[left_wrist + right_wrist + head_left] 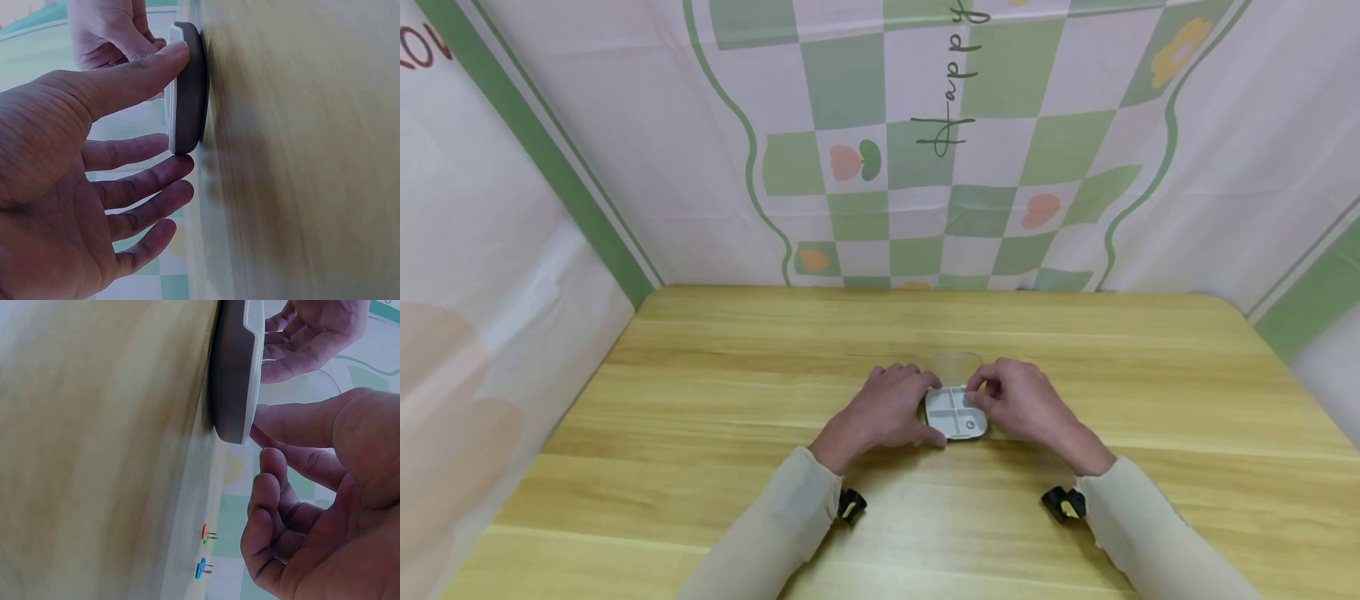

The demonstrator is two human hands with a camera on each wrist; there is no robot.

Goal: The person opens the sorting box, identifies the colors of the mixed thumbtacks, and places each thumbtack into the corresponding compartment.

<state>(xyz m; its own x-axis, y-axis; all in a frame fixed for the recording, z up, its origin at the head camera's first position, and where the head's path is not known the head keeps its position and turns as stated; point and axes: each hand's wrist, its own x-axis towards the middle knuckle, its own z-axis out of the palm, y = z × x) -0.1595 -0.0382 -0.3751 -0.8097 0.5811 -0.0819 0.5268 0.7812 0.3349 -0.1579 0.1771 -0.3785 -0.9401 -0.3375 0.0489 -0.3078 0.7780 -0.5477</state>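
Note:
A small pill box (946, 423) lies on the table, with a white interior split into four compartments and a dark grey outer shell (191, 94). Its clear lid (953, 365) stands open at the far side. My left hand (891, 406) holds the box from the left, thumb on the near rim and fingers by the far corner. With thumb and index finger, my right hand (1018, 400) reaches into the far right compartment; its fingertips are hidden behind the rim in the right wrist view. A small round piece (971, 425) sits in the near right compartment.
In the right wrist view, a red-and-green pair of small discs with thin metal pins (205, 534) and a blue pair (200, 568) lie on the table beyond the right hand. The wooden table (700, 400) meets a patterned cloth (850, 100) at its back edge.

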